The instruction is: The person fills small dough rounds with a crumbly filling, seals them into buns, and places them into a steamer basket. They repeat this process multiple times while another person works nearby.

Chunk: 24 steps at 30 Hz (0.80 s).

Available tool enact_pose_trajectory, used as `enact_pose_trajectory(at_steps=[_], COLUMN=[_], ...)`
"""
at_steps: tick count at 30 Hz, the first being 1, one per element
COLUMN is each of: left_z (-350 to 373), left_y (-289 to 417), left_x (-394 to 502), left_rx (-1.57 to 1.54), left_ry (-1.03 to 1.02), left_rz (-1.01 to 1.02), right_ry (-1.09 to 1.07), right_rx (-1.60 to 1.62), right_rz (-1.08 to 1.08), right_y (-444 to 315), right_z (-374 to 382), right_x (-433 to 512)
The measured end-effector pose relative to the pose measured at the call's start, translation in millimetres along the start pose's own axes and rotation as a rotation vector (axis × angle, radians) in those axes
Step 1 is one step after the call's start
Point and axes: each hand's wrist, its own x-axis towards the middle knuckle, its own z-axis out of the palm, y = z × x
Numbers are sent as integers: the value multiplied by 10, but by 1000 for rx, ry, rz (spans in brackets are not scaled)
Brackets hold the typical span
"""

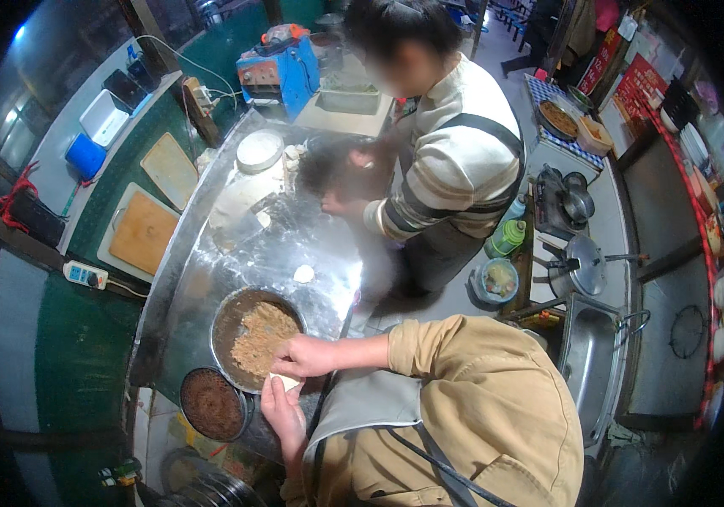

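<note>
My left hand holds a small round dough wrapper beside the near rim of a large metal bowl. Just above the wrapper is my right hand, fingers bent together over the bowl's edge; whether it grips a tool or the wrapper's edge cannot be told. Light brown minced filling lies inside the metal bowl. A second, smaller round container with dark reddish-brown contents touches the bowl's lower left side. Farther up the metal table, a single white dough round lies flat.
Across the metal table a co-worker in a striped sweater bends over, hands blurred by haze. Flour and a round white container are at the far left. Behind the co-worker stand a lidded pot and a sink.
</note>
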Motion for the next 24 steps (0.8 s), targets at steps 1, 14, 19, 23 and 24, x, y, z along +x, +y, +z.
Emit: enact_pose_trajectory(at_steps=[1, 14, 19, 23, 24], left_z=[29, -516, -768, -869, -885], left_y=[17, 71, -25, -166, -189], left_x=[-5, -190, -315, -346, -346], left_rx=[84, -156, -213, -287, -260], left_ry=[35, 337, 477, 447, 432], left_rz=[-17, -148, -99, -64, -65], right_ry=[-14, 24, 76, -30, -75], right_rx=[37, -65, -162, -356, -419], right_rz=[-3, 226, 365, 229, 190], right_y=[-1, 118, 419, 548, 564], right_z=[-8, -385, -665, -598, -556], right_x=[-1, 0, 142, 375, 442])
